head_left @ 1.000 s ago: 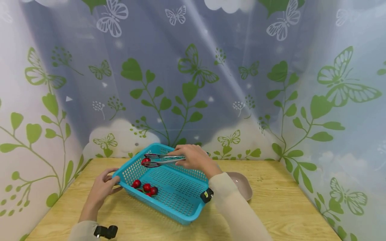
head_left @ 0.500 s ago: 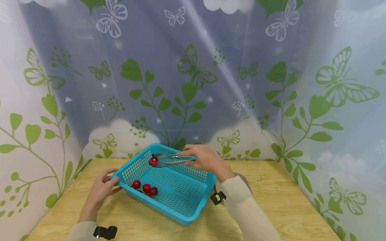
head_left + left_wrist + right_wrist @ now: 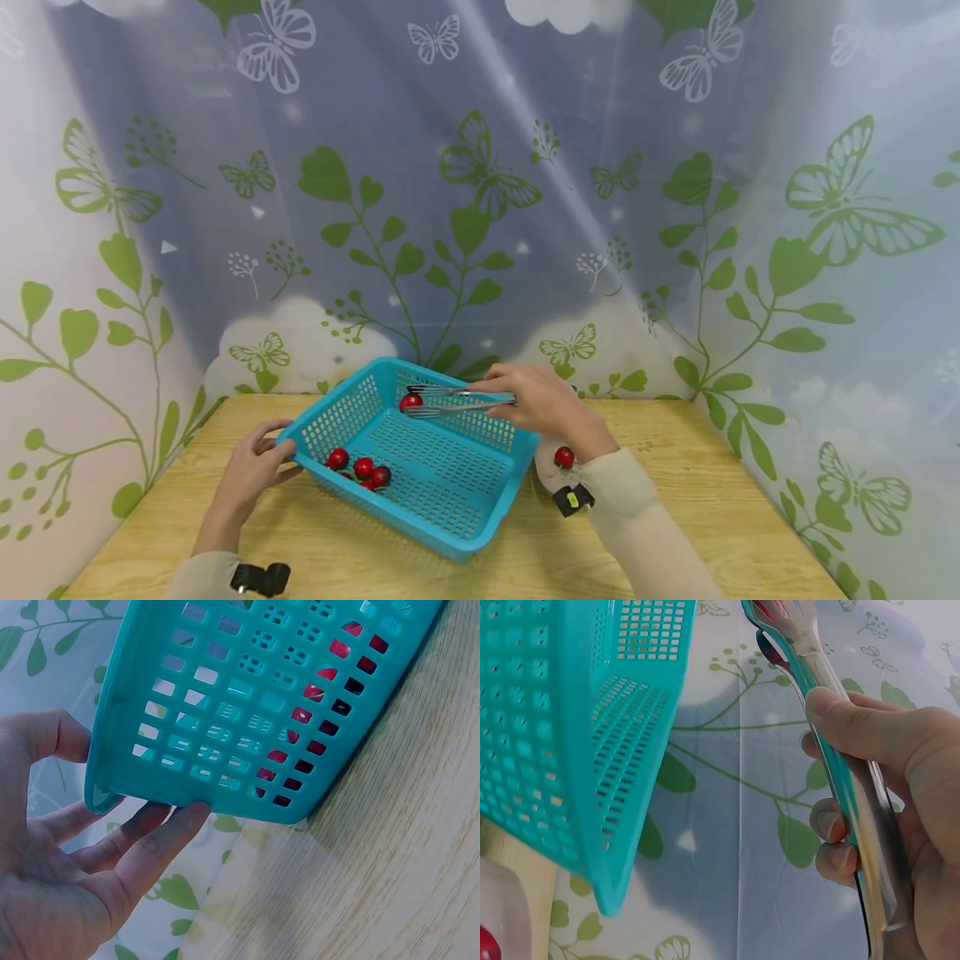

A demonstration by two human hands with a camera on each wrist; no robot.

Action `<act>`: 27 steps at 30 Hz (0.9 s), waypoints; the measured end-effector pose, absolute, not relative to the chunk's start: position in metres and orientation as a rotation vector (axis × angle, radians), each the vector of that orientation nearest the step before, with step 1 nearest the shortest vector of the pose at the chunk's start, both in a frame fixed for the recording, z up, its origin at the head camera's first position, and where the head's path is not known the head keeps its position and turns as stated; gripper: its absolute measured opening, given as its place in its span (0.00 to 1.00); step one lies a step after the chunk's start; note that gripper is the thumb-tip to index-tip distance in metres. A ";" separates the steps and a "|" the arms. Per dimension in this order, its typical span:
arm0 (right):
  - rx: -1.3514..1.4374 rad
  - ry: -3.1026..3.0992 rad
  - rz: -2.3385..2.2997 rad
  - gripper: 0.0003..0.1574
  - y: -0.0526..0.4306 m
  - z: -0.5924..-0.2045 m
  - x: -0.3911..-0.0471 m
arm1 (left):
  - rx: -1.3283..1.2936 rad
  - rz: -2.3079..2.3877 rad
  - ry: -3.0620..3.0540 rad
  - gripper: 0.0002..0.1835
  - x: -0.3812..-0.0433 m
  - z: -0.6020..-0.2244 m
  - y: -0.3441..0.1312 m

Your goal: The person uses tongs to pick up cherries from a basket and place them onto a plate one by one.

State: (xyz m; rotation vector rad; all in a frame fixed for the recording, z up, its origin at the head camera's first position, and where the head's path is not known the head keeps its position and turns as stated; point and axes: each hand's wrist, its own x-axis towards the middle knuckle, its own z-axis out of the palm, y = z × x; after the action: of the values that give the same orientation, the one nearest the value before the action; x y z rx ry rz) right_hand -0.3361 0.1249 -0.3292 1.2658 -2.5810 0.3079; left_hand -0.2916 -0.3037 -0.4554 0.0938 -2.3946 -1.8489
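Observation:
My left hand [image 3: 255, 475] grips the left corner of a blue perforated plastic basket [image 3: 465, 542], thumb at the rim and fingers against the outer wall in the left wrist view. In my right hand [image 3: 532, 404] is a pair of metal tongs [image 3: 453, 408], fingers wrapped around both arms. Between the tong tips sits a red round fruit [image 3: 410, 403], held up over the basket's back part. Several more red fruits [image 3: 363, 468], cherry-like with thin stems, lie along the basket's front left side.
A pale pinkish dish [image 3: 550, 472] stands right of the basket, partly hidden under the right forearm. One red fruit [image 3: 564, 457] lies in it. Behind the wooden table [image 3: 697, 500] hangs a curtain [image 3: 570, 250] printed with butterflies and leaves.
My right hand has moved to the right with the tongs and the pinched fruit, uncovering the fruit in the dish. The left hand and the basket have stayed in place.

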 end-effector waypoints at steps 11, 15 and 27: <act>1.205 -2.549 0.243 0.31 0.157 -0.331 -0.326 | 0.104 -1.857 -2.400 0.30 -0.293 -0.456 -0.303; 1.199 -2.554 0.266 0.31 0.171 -0.334 -0.322 | 0.110 -1.857 -2.400 0.29 -0.293 -0.456 -0.303; 1.154 -2.488 0.302 0.29 0.210 -0.338 -0.310 | 0.116 -1.869 -2.395 0.30 -0.293 -0.456 -0.304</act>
State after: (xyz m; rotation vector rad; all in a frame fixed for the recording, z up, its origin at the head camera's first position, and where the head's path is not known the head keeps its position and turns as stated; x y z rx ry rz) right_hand -0.3098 0.2105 -0.3383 1.1535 -2.4885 0.3016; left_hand -0.2934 -0.3039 -0.4559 0.1163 -2.3946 -1.8693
